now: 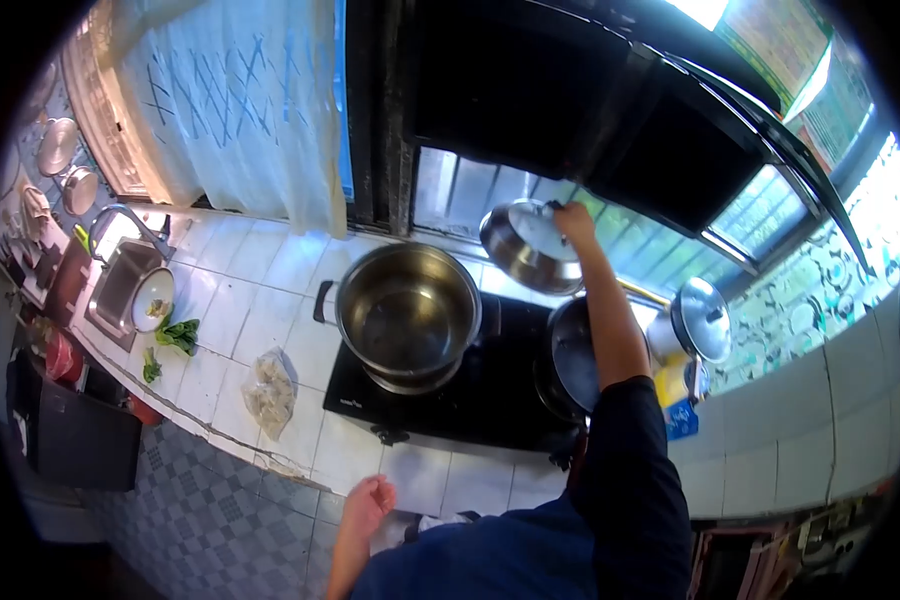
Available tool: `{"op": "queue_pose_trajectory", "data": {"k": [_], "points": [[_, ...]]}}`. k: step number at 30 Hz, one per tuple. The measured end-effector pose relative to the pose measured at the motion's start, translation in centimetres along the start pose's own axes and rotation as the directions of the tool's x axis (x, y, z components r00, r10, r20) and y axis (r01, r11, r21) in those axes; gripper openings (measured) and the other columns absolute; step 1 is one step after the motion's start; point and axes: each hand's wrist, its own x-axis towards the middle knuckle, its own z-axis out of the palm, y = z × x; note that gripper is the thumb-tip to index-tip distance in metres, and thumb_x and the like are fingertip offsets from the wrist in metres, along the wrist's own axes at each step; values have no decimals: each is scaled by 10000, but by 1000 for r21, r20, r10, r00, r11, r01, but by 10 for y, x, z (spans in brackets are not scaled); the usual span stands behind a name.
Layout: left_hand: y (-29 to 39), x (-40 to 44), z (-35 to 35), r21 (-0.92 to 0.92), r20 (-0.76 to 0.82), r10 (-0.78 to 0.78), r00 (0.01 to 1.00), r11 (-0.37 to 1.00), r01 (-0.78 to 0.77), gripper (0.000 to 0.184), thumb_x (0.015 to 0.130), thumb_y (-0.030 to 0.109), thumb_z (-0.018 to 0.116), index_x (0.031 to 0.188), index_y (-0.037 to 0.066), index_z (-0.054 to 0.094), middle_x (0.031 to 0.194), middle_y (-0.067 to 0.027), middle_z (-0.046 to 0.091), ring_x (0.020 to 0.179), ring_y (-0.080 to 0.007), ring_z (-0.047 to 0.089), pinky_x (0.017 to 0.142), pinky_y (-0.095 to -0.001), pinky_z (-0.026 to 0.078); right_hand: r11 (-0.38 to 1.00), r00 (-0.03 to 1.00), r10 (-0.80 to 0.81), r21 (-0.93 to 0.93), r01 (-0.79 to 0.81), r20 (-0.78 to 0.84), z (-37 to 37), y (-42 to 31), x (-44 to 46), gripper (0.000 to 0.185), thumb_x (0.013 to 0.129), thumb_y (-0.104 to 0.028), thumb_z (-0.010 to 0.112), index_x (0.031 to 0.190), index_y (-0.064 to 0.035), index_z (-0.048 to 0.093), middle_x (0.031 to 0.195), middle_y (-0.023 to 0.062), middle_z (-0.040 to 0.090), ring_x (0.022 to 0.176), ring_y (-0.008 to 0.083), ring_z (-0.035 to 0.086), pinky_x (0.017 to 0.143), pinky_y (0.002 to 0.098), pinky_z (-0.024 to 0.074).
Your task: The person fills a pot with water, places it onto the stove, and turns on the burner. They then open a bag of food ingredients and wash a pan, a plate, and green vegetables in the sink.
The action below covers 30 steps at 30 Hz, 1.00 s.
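My right hand (574, 222) reaches to the back of the stove, its fingers closed at the dark knob of a lid (542, 232). The lid looks glassy, with shiny steel under or around it; I cannot tell whether it rests on a pot there. My left hand (372, 498) hangs low in front of the counter edge, fingers loosely curled, with nothing visible in them. Between the hands, a large steel pot (407, 308) stands uncovered on the left burner of the black stove (435, 405). Under my right forearm is a dark wok (576, 350), partly hidden.
A plastic bag (269, 393) of something pale lies on the tiled counter. Leafy greens (178, 336) and a white bowl (153, 299) are by the sink (116, 290). A lidded pot (703, 318) and yellow container (673, 382) stand right. The range hood (590, 110) hangs overhead.
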Motion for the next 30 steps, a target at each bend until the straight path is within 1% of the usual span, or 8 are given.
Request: {"op": "queue_pose_trajectory", "data": {"k": [5, 16, 18, 21, 24, 25, 27, 30], "points": [[-10, -7, 16, -96, -147, -20, 989, 995, 5, 244, 791, 114, 493, 993, -23, 484, 803, -151, 570, 681, -245, 550, 663, -377, 490, 884, 892, 322, 236, -403, 318, 87, -2, 7, 184, 661, -165, 554, 703, -2, 629, 646, 163, 599, 590, 275, 587, 554, 382, 437], [3, -9, 40, -31, -209, 21, 978, 999, -28, 207, 826, 119, 446, 994, 13, 504, 835, -102, 592, 738, -191, 571, 695, -322, 489, 740, 743, 318, 336, -583, 589, 180, 42, 1, 102, 669, -55, 595, 666, 45, 574, 569, 88, 517, 491, 191, 516, 391, 364, 389], [2, -12, 42, -50, -189, 40, 981, 997, -51, 201, 838, 118, 445, 997, 14, 510, 848, -103, 596, 747, -190, 573, 707, -320, 490, 844, 687, -487, 87, 529, 539, 168, 64, -1, 136, 633, -146, 657, 672, -22, 616, 550, 101, 561, 522, 232, 565, 484, 346, 435], [-3, -18, 44, -9, -150, 51, 987, 999, -53, 196, 850, 112, 443, 998, 12, 522, 856, -101, 599, 763, -187, 577, 724, -310, 488, 869, 794, -478, 334, 366, 374, 163, 66, -4, 192, 596, -208, 704, 681, -55, 624, 566, 118, 555, 536, 269, 556, 511, 360, 433], [-9, -24, 52, 4, -136, 41, 990, 999, -41, 194, 850, 102, 441, 994, 11, 532, 855, -98, 599, 758, -185, 577, 722, -308, 489, 682, 672, -731, 102, 724, 117, 139, 64, 8, 259, 660, -230, 676, 678, -16, 530, 542, 106, 512, 507, 231, 549, 460, 343, 435], [-15, -22, 49, 14, -107, 37, 994, 999, -36, 194, 857, 107, 438, 993, 13, 539, 855, -97, 599, 753, -185, 578, 721, -309, 490, 825, 861, -435, 500, 264, 263, 140, 67, 15, 257, 693, -245, 655, 719, -21, 532, 587, 94, 526, 522, 208, 555, 458, 324, 442], [-23, -20, 50, 43, -70, 11, 997, 999, -8, 183, 854, 99, 438, 984, 11, 530, 861, -107, 597, 759, -200, 580, 728, -319, 490, 627, 794, -49, 637, -449, 606, 109, 61, 19, 240, 752, -259, 611, 811, -36, 543, 687, 72, 551, 574, 175, 568, 480, 285, 460], [-33, -16, 63, 163, 36, -97, 995, 983, 90, 209, 876, 140, 432, 1014, 20, 534, 871, -93, 600, 778, -180, 583, 737, -303, 489, 708, 764, -54, 564, -424, 643, -18, 18, -21, 255, 813, -260, 551, 943, -41, 557, 774, 58, 564, 666, 143, 576, 547, 233, 476]]}}
